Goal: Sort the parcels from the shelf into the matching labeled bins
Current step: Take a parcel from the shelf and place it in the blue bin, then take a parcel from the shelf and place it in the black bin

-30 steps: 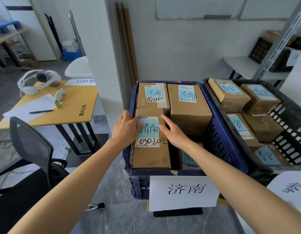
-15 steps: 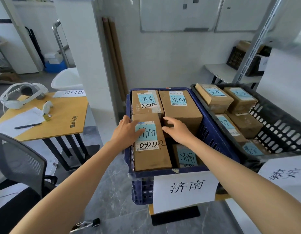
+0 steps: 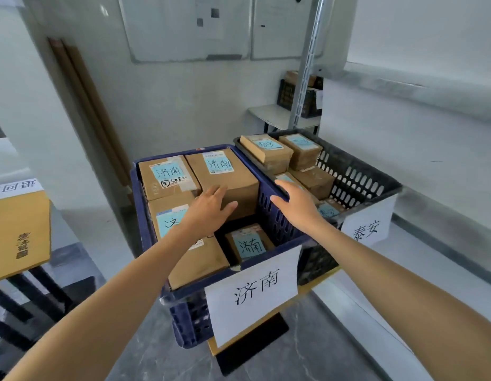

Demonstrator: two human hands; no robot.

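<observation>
Parcels of brown cardboard with pale blue labels fill the dark blue plastic crate [image 3: 269, 218] at frame centre, behind its white paper sign reading 济南 [image 3: 252, 292]. The long near-left parcel [image 3: 203, 262] lies with its long axis running from the crate's near rim toward the far one, partly under the left forearm. The left hand [image 3: 208, 209] is spread above that parcel's far end and the near edge of the big rear parcel [image 3: 230, 182], fingers straight, grasping nothing. Whether it touches cardboard I cannot tell. The right hand [image 3: 296, 206] is likewise released and empty, over the rim shared with the black slotted crate [image 3: 357, 177]. The grey metal shelf [image 3: 403, 86] stands at upper right, so I judge the right hand nearer for fetching another parcel. None is visible on it.
</observation>
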